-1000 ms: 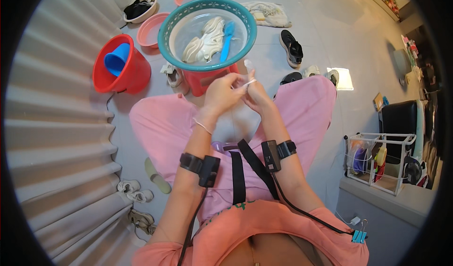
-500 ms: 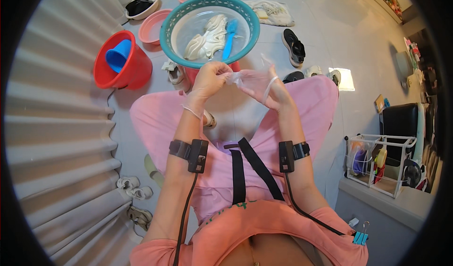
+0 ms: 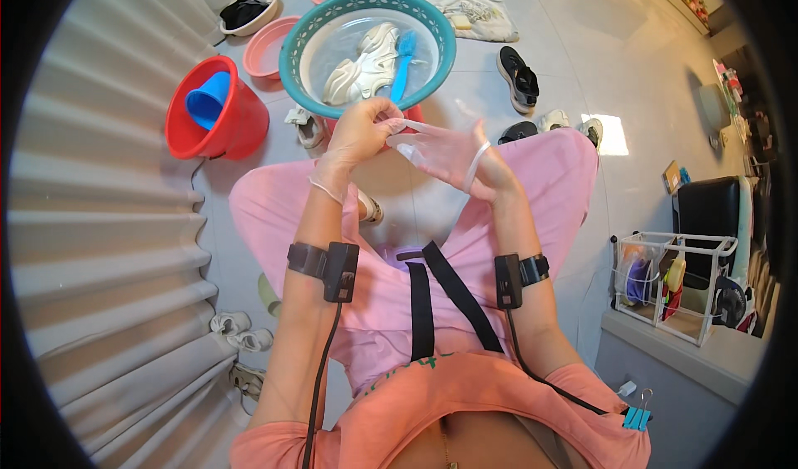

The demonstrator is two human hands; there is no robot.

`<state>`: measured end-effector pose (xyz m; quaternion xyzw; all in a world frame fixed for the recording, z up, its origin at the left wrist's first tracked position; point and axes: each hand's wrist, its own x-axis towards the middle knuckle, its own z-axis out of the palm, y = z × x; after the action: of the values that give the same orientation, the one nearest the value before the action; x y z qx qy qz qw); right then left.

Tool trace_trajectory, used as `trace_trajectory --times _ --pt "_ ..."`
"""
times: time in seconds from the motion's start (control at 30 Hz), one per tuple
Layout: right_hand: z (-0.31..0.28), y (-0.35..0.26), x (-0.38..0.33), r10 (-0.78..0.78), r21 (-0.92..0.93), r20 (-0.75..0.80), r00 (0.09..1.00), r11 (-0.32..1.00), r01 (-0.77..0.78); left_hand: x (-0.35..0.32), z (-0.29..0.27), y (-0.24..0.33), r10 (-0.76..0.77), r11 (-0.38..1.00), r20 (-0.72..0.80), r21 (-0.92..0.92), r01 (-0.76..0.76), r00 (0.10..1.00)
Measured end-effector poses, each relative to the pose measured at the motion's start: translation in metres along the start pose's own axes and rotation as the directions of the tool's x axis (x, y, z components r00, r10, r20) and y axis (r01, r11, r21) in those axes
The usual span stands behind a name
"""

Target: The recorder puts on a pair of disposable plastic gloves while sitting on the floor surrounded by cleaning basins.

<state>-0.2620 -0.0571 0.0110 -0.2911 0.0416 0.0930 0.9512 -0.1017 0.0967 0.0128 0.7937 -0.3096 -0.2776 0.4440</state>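
Note:
My left hand [image 3: 359,135], in a clear thin glove, pinches the loose fingertip end of another clear glove [image 3: 422,138]. That second glove is partly on my right hand [image 3: 467,163], its white cuff around the lower palm near the wrist. The right fingers are stretched out, apart inside the film. Just beyond my hands stands a teal-rimmed basin [image 3: 297,86]. In it lie a white sneaker [image 3: 366,68] and a blue brush [image 3: 404,63], the brush along the sneaker's right side. A red support under the basin is mostly hidden.
A red bucket [image 3: 241,132] with a blue scoop [image 3: 208,99] stands left. Pink basins [image 3: 259,61] sit behind it. Black shoes [image 3: 519,80] and pale shoes lie to the right. A white wire rack [image 3: 665,323] stands on a ledge at far right; a curtain [image 3: 116,219] hangs left.
My left hand has shifted slightly left and up, drawing the glove's end outward. The glove film looks more stretched between my hands. The right hand stays about where it was.

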Motion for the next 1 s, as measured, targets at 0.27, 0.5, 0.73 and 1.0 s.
trace_trajectory --times 0.27,0.5,0.73,1.0 --pt "0.002 0.013 0.0 -0.062 -0.215 0.106 0.992 0.973 0.084 0.009 -0.01 -0.007 0.055 0.973 -0.052 -0.22 -0.065 0.997" --pt "-0.026 0.024 0.0 -0.113 -0.339 0.133 0.985 0.928 0.152 0.005 -0.021 0.005 0.071 0.988 0.186 -0.151 -0.043 0.98" --pt "-0.009 0.012 -0.008 -0.056 -0.41 0.084 0.995 0.908 0.086 0.003 -0.015 0.01 -0.038 0.996 0.212 -0.07 0.054 0.977" --pt "-0.006 0.016 -0.004 -0.18 -0.655 -0.232 0.956 0.755 -0.017 -0.016 0.011 0.044 0.022 0.993 -0.026 -0.116 -0.024 0.999"
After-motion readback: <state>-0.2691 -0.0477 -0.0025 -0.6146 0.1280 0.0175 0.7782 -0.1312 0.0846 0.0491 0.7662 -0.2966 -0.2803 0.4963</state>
